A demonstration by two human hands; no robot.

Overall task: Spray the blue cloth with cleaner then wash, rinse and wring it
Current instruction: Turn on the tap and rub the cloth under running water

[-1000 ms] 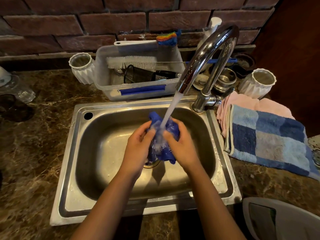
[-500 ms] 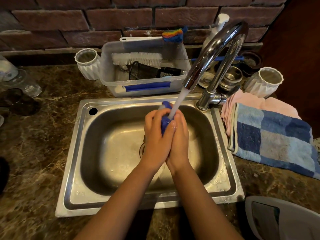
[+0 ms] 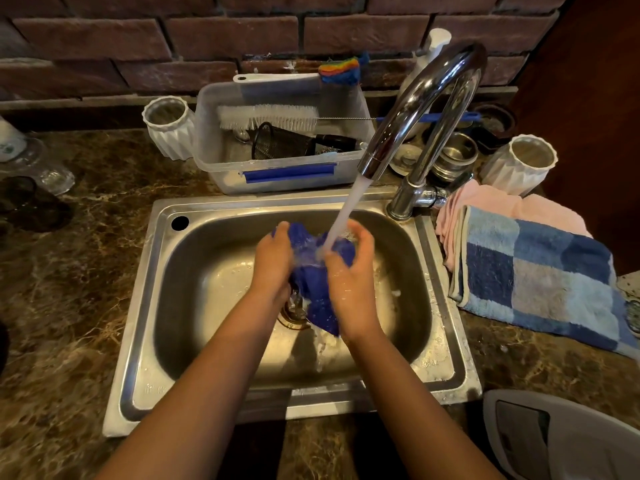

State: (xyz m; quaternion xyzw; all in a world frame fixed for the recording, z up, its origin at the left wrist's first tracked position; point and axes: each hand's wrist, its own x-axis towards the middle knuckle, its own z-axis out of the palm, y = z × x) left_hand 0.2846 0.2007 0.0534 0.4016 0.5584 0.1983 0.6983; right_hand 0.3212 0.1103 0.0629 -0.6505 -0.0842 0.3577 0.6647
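The blue cloth point(image 3: 313, 282) hangs bunched and wet between both hands over the steel sink point(image 3: 194, 292), above the drain. My left hand point(image 3: 273, 261) grips its left side and my right hand point(image 3: 349, 282) grips its right side. Water runs from the chrome tap point(image 3: 415, 109) straight onto the cloth's top between my thumbs. The lower end of the cloth dangles below my right palm. A white pump bottle point(image 3: 433, 46) stands behind the tap; no spray cleaner shows elsewhere.
A clear plastic tub point(image 3: 277, 168) with a bottle brush and dark strainer sits behind the sink. White ribbed cups point(image 3: 169, 126) point(image 3: 519, 164) flank it. A blue checked towel point(image 3: 533, 278) over a pink cloth point(image 3: 491, 206) lies right of the sink. A grey lid point(image 3: 554, 434) is at bottom right.
My hands were pressed together around the cloth half a second ago; now they have parted and lowered, spreading the cloth under the stream.
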